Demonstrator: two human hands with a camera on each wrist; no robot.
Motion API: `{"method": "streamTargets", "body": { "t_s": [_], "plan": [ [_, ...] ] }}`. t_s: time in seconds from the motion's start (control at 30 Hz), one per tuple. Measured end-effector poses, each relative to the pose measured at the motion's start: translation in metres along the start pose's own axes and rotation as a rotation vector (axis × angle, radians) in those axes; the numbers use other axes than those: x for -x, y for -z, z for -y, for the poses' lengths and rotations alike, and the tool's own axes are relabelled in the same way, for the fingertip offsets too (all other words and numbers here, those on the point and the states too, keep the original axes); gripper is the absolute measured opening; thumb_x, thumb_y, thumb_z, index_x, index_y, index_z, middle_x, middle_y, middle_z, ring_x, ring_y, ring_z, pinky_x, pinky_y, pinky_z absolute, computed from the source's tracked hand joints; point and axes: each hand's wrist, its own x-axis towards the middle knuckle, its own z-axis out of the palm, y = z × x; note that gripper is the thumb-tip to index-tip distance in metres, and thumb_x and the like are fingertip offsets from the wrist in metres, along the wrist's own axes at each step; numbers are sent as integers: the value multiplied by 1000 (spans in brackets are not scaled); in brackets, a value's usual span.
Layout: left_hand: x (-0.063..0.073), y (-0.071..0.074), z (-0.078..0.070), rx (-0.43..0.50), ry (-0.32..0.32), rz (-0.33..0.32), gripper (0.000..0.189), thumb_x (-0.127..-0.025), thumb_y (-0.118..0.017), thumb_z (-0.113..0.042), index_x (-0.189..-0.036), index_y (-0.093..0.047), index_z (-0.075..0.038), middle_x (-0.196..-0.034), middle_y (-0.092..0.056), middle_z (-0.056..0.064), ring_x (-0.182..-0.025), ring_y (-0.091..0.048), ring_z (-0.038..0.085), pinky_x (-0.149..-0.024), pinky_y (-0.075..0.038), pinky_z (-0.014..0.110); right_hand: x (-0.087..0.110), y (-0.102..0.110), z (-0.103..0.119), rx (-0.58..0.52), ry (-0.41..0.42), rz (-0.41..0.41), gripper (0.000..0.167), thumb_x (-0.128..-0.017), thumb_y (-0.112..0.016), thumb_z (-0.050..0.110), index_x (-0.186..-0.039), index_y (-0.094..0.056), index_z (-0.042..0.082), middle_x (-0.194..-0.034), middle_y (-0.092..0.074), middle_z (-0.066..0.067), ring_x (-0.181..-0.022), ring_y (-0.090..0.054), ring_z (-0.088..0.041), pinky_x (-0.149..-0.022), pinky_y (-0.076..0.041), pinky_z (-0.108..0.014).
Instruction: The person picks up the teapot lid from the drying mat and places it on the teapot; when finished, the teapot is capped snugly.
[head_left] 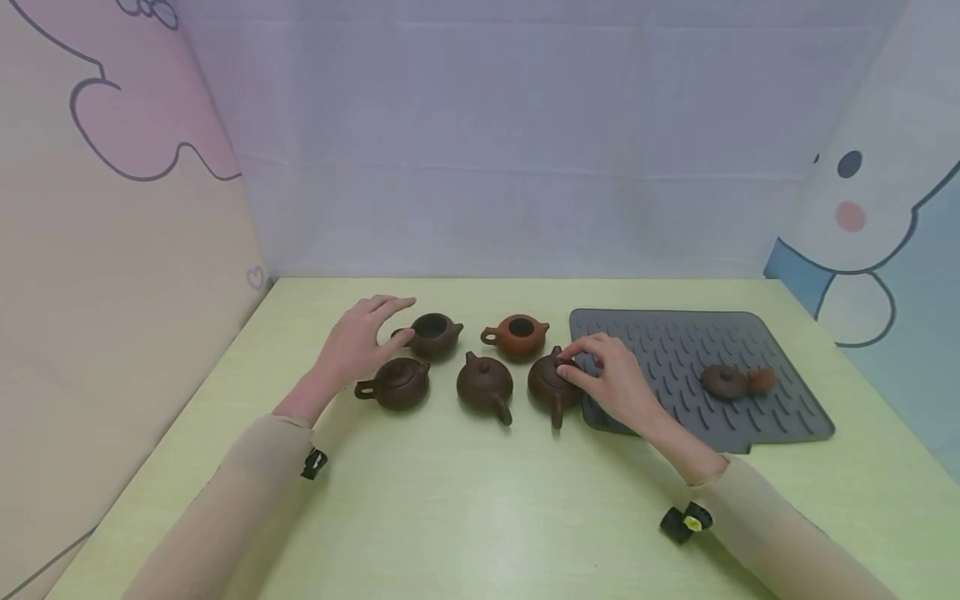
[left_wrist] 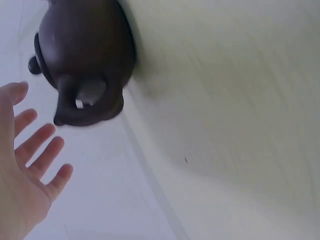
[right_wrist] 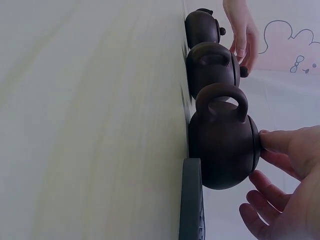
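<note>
Three dark brown teapots with lids stand in a front row: a left one [head_left: 401, 385], a middle one [head_left: 484, 385] and a right one [right_wrist: 222, 145]. My right hand [head_left: 611, 379] is at the right teapot, its thumb and fingertips on the lid [right_wrist: 256, 145], the knob hidden by them. Behind stand a dark lidless teapot [head_left: 433, 336] and an orange-brown lidless teapot [head_left: 521, 336]. My left hand [head_left: 362, 337] hovers beside the two left teapots with fingers loosely spread. In the left wrist view it holds nothing and is apart from the dark teapot [left_wrist: 90, 45].
A grey ridged mat [head_left: 645, 333] lies on the right of the pale table [head_left: 450, 517]. On it are a dark lid [head_left: 723, 382] and a small orange-brown lid [head_left: 762, 381]. The mat's left edge lies close to the right teapot. A white curtain [head_left: 487, 150] hangs behind.
</note>
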Motion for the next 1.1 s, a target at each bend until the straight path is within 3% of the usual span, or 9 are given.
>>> {"method": "streamTargets", "body": {
  "t_s": [0.27,0.47,0.6,0.83,1.1],
  "plan": [
    [-12,0,24,50,6,174,57,-93,-68,-40,-144,-51,-20,-141,-57,9,-125,-56,32,-99,-48,54,1,1,-2,-14,-5,2,16,-88,-75,20,-103,-72,14,-112,-65,-11,-109,-55,-34,-89,-49,-52],
    [-21,-7,31,150,30,281,65,-90,-72,-34,-147,-47,-14,-146,-53,12,-123,-58,36,-102,-47,54,1,-1,-2,-26,-8,2,16,-89,-74,21,-104,-72,14,-113,-65,-11,-110,-55,-34,-90,-49,-53],
    [-23,-10,34,188,50,315,68,-88,-75,-32,-147,-47,-12,-141,-56,16,-123,-58,38,-102,-47,54,1,0,0,-31,-17,6,17,-89,-74,21,-104,-72,14,-113,-65,-11,-111,-55,-33,-91,-48,-53],
    [-23,-13,38,209,24,355,63,-87,-76,-27,-143,-51,-10,-142,-56,17,-123,-58,40,-105,-45,54,0,0,2,-20,-10,5,17,-89,-74,21,-104,-72,13,-113,-65,-11,-110,-55,-34,-89,-48,-53],
    [-23,-16,39,255,59,372,62,-88,-76,-28,-143,-51,-15,-140,-58,16,-118,-63,38,-101,-48,54,0,-1,1,-26,-4,-1,16,-90,-74,21,-104,-72,14,-114,-65,-11,-111,-55,-34,-89,-48,-52]
  ]
}}
